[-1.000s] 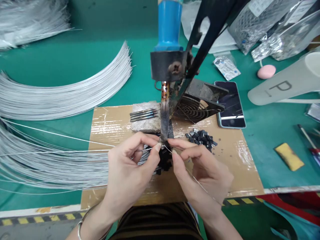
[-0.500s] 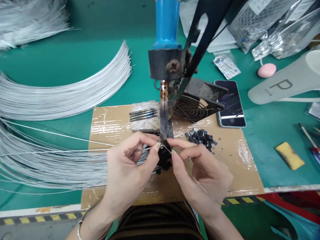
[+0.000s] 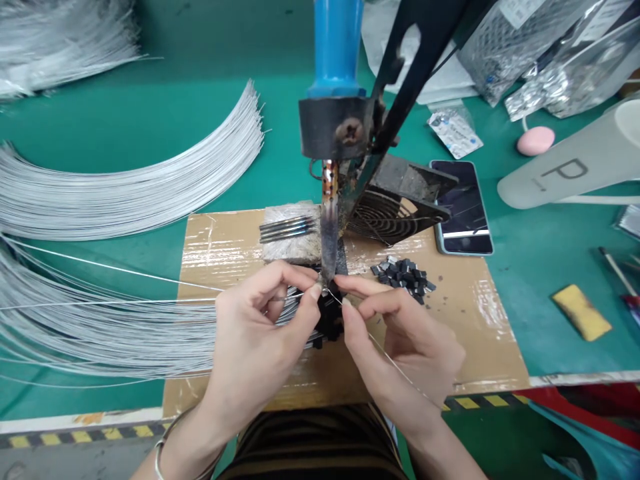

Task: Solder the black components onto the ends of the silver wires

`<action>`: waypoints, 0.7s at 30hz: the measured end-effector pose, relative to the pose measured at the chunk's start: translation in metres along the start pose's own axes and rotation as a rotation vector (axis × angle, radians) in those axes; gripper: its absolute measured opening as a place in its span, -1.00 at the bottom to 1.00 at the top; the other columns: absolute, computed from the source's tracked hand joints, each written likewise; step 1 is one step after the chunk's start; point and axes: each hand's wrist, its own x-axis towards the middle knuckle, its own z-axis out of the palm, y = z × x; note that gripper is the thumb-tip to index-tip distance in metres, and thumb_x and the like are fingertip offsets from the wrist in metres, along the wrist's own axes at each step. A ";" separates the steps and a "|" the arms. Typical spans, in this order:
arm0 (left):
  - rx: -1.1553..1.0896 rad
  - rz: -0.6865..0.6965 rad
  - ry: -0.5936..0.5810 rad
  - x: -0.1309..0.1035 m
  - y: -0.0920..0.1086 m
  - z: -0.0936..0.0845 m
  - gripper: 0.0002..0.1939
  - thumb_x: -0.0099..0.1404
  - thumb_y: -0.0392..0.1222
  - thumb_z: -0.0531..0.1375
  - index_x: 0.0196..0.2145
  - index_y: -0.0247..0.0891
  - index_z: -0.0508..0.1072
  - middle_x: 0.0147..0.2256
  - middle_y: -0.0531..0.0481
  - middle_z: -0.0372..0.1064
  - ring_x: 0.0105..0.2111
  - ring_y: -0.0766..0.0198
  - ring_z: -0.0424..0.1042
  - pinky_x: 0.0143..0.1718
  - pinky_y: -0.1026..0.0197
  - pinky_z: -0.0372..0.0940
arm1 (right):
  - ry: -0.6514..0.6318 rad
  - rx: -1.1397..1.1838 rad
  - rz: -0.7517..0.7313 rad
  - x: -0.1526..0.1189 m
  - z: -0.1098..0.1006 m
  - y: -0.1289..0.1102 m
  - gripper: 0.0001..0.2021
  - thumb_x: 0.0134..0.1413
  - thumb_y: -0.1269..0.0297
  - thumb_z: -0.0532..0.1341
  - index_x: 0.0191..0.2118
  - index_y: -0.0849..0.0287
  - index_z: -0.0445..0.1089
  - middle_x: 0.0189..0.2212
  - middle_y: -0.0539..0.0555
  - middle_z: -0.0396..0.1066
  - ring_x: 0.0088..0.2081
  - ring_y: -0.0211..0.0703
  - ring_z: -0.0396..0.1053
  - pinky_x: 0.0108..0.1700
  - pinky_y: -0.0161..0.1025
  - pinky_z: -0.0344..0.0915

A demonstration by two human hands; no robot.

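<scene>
Under the tip of a blue-handled soldering iron (image 3: 329, 233), both my hands meet. My left hand (image 3: 265, 333) pinches a thin white wire (image 3: 175, 301) that runs in from the left. Between thumb and fingers of my right hand (image 3: 400, 340) is a thin solder wire (image 3: 395, 363), its end at the iron's tip. The small joint between my fingertips is too small to make out. Black pieces (image 3: 330, 317) on wire ends lie just below the fingertips, partly hidden by my hands.
White wire bundles (image 3: 135, 200) lie left on the green table. Cardboard (image 3: 490, 333) lies beneath my hands. Beyond them are a small fan (image 3: 395, 213), loose black pieces (image 3: 403, 277) and a phone (image 3: 463, 207). A yellow sponge (image 3: 581, 312) and a white bottle (image 3: 565, 160) are on the right.
</scene>
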 end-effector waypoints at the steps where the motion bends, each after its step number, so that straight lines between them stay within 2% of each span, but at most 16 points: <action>1: 0.004 0.000 0.002 0.000 0.000 0.000 -0.89 0.29 -0.34 0.35 -0.38 -0.18 0.59 -0.32 0.03 0.59 -0.32 0.27 0.52 -0.34 0.30 0.38 | 0.001 0.000 -0.001 0.000 0.000 0.000 -0.80 0.21 0.54 0.34 -0.32 0.06 0.44 -0.05 0.10 0.69 -0.05 0.00 0.68 0.01 -0.09 0.59; 9: 0.008 -0.002 -0.001 0.001 0.002 0.001 -0.88 0.28 -0.35 0.35 -0.39 -0.17 0.59 -0.34 0.08 0.57 -0.36 0.34 0.50 -0.35 0.35 0.35 | 0.013 0.048 0.004 -0.003 0.002 0.005 -0.80 0.19 0.55 0.35 -0.29 0.06 0.46 -0.02 0.05 0.67 -0.01 -0.06 0.66 0.08 -0.15 0.54; 21: -0.032 -0.011 -0.001 0.002 0.002 0.000 -0.88 0.26 -0.36 0.37 -0.39 -0.17 0.59 -0.33 0.08 0.59 -0.36 0.35 0.51 -0.35 0.36 0.37 | 0.015 0.030 -0.008 -0.002 0.001 0.002 -0.78 0.19 0.57 0.34 -0.31 0.06 0.45 -0.04 0.06 0.68 -0.04 -0.07 0.67 0.05 -0.15 0.56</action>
